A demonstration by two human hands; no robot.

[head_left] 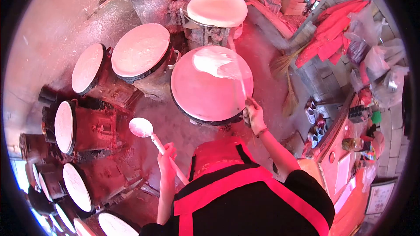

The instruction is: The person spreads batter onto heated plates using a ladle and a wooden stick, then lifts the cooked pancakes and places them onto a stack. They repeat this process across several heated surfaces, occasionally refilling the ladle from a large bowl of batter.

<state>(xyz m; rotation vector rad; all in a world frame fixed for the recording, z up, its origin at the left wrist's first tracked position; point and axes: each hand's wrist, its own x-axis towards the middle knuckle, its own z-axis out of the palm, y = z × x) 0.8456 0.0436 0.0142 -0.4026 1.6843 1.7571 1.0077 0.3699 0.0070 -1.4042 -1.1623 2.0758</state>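
In my left hand (166,157) is the long handle of a ladle (141,127); my fingers are wrapped round it. White residue coats its round bowl, which hangs over the floor left of the nearest round griddle (201,100). My right hand (253,117) is closed on a thin stick-like tool (242,83) at the griddle's right edge. The tool reaches up across the griddle beside a patch of white batter (212,63). That batter lies on the far part of the plate, thick and uneven. The tool's far end is hard to make out.
Several more round griddles on stands curve along the left, including a pale-topped one (140,50). Another stand with a thick round top (217,8) is behind the nearest griddle. On the right are a broom (288,96), shoes (310,113), plastic bags (378,61) and a cluttered table (326,172).
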